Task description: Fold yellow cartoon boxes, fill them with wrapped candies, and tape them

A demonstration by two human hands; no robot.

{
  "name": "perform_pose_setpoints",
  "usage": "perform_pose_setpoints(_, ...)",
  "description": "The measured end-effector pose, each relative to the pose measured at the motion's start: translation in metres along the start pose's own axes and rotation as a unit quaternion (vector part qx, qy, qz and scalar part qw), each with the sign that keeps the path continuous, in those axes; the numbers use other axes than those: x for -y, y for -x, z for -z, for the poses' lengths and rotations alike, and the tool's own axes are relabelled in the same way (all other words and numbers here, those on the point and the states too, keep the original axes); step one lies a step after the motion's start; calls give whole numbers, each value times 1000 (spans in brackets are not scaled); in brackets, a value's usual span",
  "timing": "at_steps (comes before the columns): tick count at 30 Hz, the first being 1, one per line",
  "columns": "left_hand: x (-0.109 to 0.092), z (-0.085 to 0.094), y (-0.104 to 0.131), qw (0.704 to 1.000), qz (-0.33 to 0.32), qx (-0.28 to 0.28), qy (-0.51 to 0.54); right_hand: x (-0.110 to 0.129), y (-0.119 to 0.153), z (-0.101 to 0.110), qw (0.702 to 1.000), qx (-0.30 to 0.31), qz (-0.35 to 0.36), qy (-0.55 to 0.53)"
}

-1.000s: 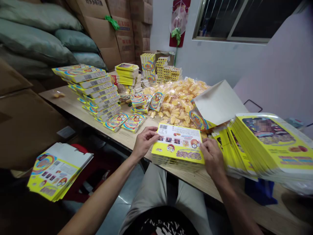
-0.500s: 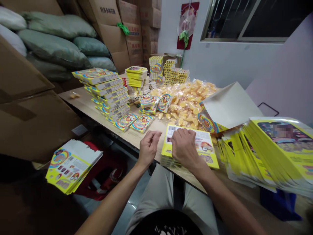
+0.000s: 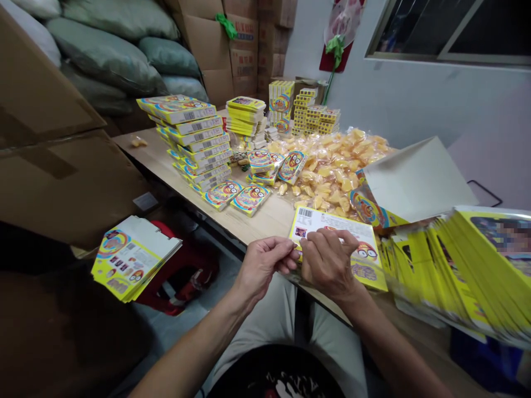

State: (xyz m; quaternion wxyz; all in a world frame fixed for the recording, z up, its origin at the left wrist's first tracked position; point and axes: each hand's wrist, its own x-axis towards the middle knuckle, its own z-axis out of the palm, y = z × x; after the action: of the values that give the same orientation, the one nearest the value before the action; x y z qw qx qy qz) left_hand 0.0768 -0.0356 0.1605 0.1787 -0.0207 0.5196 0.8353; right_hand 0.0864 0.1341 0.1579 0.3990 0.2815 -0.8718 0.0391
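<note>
A yellow-and-white printed carton lies face up near the table's front edge, apparently on top of other cartons. My left hand is at its near left corner, thumb and fingers pinched together; anything between the fingertips is too small to make out. Over the carton's front part, my right hand is curled with its fingertips close to the left ones, hiding whatever they grip. Just behind the carton spreads a heap of clear-wrapped yellow pieces.
Flat printed cartons lean in a row at right, beside an open carton. Stacked boxes and loose small boxes stand left. More flat cartons lie on a red stool. Sacks fill the back left.
My left hand has moved right, up to the carton and my right hand, its fingers now pinched. My right hand has shifted toward the carton's front edge. The view has turned slightly.
</note>
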Motion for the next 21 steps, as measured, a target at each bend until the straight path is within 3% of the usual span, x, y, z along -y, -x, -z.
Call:
perform_pose_setpoints(7, 7, -4, 0, 999, -30, -20, 27, 2, -2, 2, 999, 11, -40, -33)
perform_pose_setpoints(14, 18, -5, -6, 995, -95, -17, -8, -2, -22, 21, 970, 105, -140, -168)
perform_pose_setpoints(16, 20, -6, -7, 994, -107, -20, -24, -2, -30, 26, 969, 116, -132, -173)
perform_pose_setpoints(21, 16, -14, -6, 988, -126, -41, -81, -3, -40, 26, 980, 180, -65, -56)
